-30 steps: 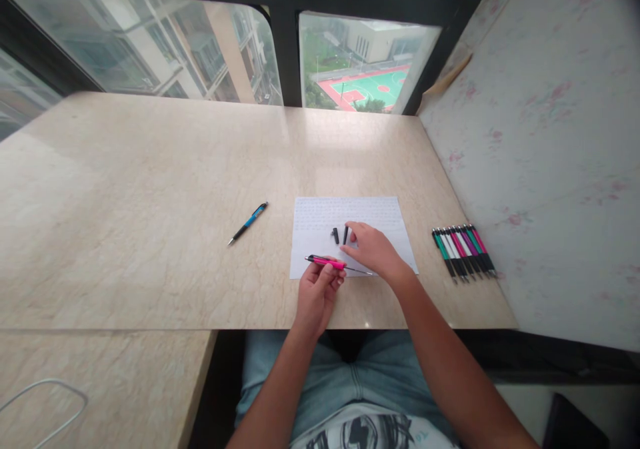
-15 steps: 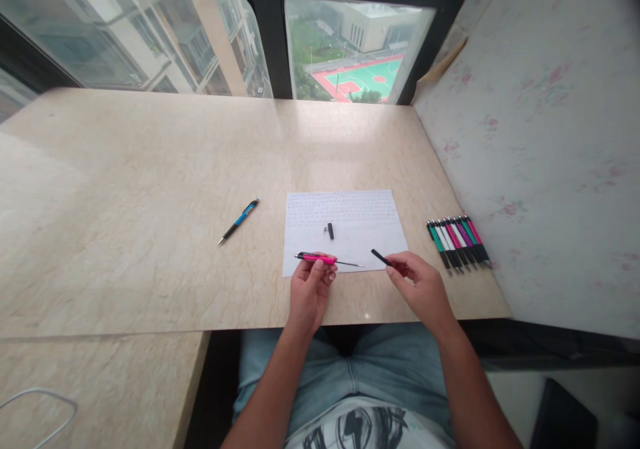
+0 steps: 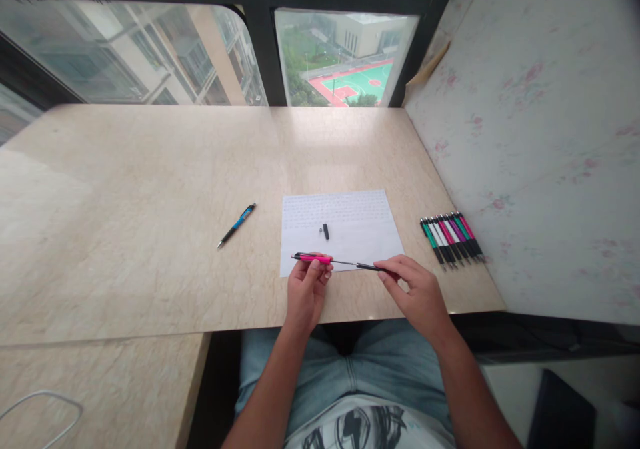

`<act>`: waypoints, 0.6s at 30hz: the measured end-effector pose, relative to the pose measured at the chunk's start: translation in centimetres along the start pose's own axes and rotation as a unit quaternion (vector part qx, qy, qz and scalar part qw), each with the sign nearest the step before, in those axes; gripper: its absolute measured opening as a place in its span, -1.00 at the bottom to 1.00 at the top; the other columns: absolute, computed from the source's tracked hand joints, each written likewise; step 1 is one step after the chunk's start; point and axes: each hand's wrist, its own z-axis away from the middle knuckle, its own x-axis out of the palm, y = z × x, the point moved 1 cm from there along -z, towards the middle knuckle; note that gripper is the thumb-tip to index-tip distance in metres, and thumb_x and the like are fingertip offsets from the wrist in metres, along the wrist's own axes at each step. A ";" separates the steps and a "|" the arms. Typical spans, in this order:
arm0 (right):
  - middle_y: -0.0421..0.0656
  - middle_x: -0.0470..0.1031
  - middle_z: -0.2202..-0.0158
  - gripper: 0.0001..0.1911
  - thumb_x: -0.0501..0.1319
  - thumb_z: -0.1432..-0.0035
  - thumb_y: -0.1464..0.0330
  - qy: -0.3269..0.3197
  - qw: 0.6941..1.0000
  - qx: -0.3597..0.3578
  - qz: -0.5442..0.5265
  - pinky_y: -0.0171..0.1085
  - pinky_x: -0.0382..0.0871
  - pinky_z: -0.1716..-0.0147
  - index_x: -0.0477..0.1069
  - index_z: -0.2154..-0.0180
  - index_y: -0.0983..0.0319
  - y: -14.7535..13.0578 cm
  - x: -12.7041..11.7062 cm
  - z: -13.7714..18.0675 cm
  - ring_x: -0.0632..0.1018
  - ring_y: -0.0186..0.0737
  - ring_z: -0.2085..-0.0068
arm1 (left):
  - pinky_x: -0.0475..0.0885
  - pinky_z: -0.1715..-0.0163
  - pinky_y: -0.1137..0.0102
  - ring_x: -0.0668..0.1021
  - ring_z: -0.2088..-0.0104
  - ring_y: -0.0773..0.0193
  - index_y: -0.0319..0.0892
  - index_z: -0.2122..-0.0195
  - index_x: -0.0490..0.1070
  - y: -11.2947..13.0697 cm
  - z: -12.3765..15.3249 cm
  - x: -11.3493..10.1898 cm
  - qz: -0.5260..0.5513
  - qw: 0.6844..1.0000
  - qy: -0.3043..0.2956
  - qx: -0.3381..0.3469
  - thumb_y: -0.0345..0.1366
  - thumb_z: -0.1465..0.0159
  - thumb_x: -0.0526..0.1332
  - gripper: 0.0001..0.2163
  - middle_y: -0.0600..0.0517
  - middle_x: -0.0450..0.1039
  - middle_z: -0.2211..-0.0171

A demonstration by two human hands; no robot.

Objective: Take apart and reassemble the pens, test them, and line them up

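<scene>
Pinched in my left hand (image 3: 309,286) is a pink pen barrel (image 3: 316,259) with a black clip, its thin metal refill (image 3: 344,263) sticking out to the right. My right hand (image 3: 414,288) is closed on a slim black tube (image 3: 368,267), which looks like the pen's grip section. The tube's left end meets the refill tip; whether the tip is inside cannot be made out. Below both hands lies a sheet of lined, written paper (image 3: 345,212). On it rest a small black tapered piece (image 3: 326,231) and a tiny metallic part (image 3: 321,230).
A blue and black pen (image 3: 237,226) lies left of the paper. Several pens (image 3: 451,238) in green, white, pink and purple lie in a row at the right, near the flowered wall (image 3: 530,136). A white cable (image 3: 65,399) curves at the lower left.
My right hand has brought the black tube left and turned it more level, so it now lines up with the refill. My left hand keeps its hold on the pink barrel.
</scene>
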 end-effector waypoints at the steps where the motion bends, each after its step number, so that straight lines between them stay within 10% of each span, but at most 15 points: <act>1: -0.11 0.58 0.24 -0.82 0.19 -0.29 0.39 -0.003 1.000 -0.003 -0.003 -0.20 0.48 0.26 0.56 0.14 0.14 -0.2 0.2 -0.1 0.59 -0.16 0.24 | 0.43 0.35 0.51 0.58 0.36 0.38 -0.22 0.26 0.54 0.0 0.0 0.0 -0.001 1.000 -0.002 0.000 -0.26 -0.10 0.47 -0.77 -0.04 0.60 0.30; 18: -0.10 0.60 0.22 -0.83 0.19 -0.28 0.35 0.003 1.000 0.016 -0.006 -0.18 0.49 0.26 0.55 0.16 0.15 0.0 -0.1 -0.1 0.58 -0.14 0.24 | 0.43 0.37 0.49 0.58 0.37 0.37 -0.19 0.27 0.51 0.0 -0.2 -0.2 0.037 0.999 0.005 -0.014 -0.25 -0.09 0.48 -0.76 -0.01 0.60 0.33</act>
